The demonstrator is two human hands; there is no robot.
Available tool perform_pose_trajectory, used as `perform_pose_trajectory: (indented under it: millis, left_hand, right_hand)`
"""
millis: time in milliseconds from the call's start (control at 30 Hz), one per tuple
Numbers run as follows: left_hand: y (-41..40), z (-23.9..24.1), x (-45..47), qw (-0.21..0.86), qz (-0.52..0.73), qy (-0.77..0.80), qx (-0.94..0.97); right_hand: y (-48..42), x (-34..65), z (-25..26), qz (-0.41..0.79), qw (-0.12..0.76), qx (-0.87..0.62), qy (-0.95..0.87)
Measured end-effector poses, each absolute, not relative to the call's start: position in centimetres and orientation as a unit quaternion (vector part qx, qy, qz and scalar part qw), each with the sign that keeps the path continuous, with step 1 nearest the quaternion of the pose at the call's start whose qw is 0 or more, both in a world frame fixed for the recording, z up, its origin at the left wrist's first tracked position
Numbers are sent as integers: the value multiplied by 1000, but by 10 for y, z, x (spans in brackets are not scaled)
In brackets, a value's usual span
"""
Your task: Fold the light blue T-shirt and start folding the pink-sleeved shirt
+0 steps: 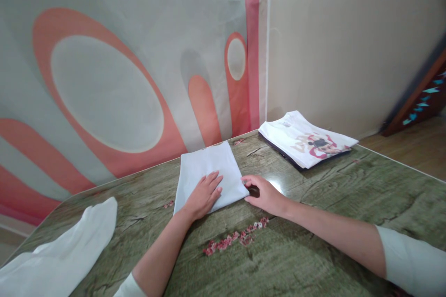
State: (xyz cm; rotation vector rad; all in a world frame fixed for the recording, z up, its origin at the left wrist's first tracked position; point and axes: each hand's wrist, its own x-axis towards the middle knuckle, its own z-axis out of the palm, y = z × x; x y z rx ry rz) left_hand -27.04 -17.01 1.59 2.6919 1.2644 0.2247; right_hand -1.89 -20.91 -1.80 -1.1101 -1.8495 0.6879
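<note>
A folded, pale white garment lies flat on the wood-patterned tabletop, near its far edge. What kind of garment it is cannot be told from the fold. Resting on its near part is my left hand, palm down with the fingers stretched out. My right hand is at the garment's near right corner, thumb and forefinger curled around the edge there; the other fingers are partly hidden behind.
A stack of folded shirts, the top one white with a cartoon mouse print, lies at the back right. Another white cloth is spread at the left. The table meets a wall with an orange-patterned covering.
</note>
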Motion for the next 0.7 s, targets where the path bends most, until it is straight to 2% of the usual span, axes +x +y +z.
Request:
perform_pose_trajectory:
  millis: [433,700]
  left_hand:
    - [-169,12,-270,87,69,442,890]
    - [-155,22,-269,115,80,436,889]
  right_hand:
    - [-208,-11,-13,368,401,-435,-717]
    - [-212,-9,-6,345,370,-432,-747]
